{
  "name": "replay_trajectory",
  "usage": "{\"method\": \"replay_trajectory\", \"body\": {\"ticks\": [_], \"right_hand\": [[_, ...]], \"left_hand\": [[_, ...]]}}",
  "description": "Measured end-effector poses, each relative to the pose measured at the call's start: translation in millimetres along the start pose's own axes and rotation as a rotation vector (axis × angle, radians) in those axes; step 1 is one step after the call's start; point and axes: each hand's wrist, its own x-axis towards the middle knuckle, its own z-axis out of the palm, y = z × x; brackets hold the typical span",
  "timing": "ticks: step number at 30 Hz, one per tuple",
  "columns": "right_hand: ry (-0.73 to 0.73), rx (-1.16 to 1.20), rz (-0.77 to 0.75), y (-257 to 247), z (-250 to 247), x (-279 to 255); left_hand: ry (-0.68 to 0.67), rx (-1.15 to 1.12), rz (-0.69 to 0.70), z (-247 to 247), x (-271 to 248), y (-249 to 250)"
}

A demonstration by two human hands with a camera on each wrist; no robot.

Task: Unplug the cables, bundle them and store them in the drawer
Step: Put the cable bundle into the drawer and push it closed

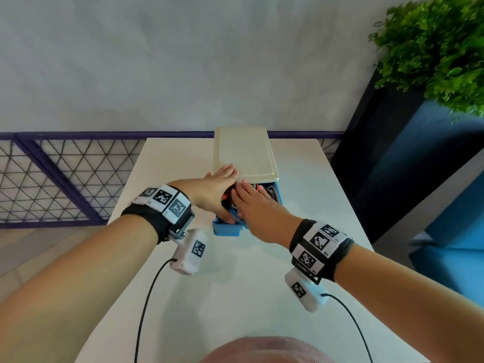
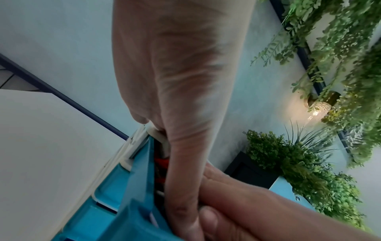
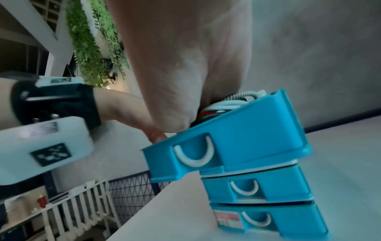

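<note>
A small drawer unit with a cream top (image 1: pixel 243 153) stands at the far middle of the white table (image 1: pixel 183 297). Its top blue drawer (image 1: pixel 226 229) (image 3: pixel 247 133) is pulled out toward me. Bundled cables lie inside it: a red one (image 1: pixel 226 196) (image 2: pixel 159 161) and white and grey coils (image 1: pixel 271 191) (image 3: pixel 226 104). My left hand (image 1: pixel 214 189) (image 2: pixel 181 97) lies with straight fingers on the cream top, its thumb down at the drawer's front left edge. My right hand (image 1: pixel 251 205) (image 3: pixel 185 65) lies flat over the drawer, fingers straight, on the cables.
Two more blue drawers (image 3: pixel 268 187) (image 3: pixel 278 218) sit pushed in below the open one. A green plant (image 1: pixel 440 48) in a dark planter (image 1: pixel 379 166) stands right of the table. A netted purple railing (image 1: pixel 65 179) runs behind on the left. Black camera leads (image 1: pixel 149 297) trail across the near table.
</note>
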Motion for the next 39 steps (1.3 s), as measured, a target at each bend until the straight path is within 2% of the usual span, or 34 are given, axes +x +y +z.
{"method": "replay_trajectory", "body": {"ticks": [5,8,9,11,14,16,21,24,29,35,39], "right_hand": [[-0.066,0.137,-0.125,25,-1,7],[-0.004,0.533,-0.111,37,-18,-2],[0.035,0.591,-0.11,42,-22,-6],[0.094,0.523,-0.122,50,-26,-17],[0.002,0.404,-0.127,52,-21,-26],[0.002,0.395,-0.148,47,-12,-24],[0.254,0.4,-0.249,33,-1,-3],[0.299,0.399,-0.287,32,4,2],[0.22,0.227,-0.333,35,17,5],[0.197,0.223,-0.311,39,15,21],[0.272,0.215,-0.39,41,12,28]], "left_hand": [[-0.001,0.01,0.004,2,-1,0],[-0.016,-0.019,0.007,0,-3,1],[-0.022,-0.018,0.0,-1,-4,2],[-0.046,-0.002,-0.015,-2,-3,2],[-0.062,0.026,-0.03,2,0,2],[-0.049,0.02,-0.03,6,1,2],[-0.04,0.004,-0.016,8,1,2],[-0.028,-0.001,-0.013,8,1,3],[-0.03,0.0,-0.029,7,1,6],[0.09,0.068,-0.041,1,-3,6],[0.145,0.086,-0.036,-1,0,4]]}}
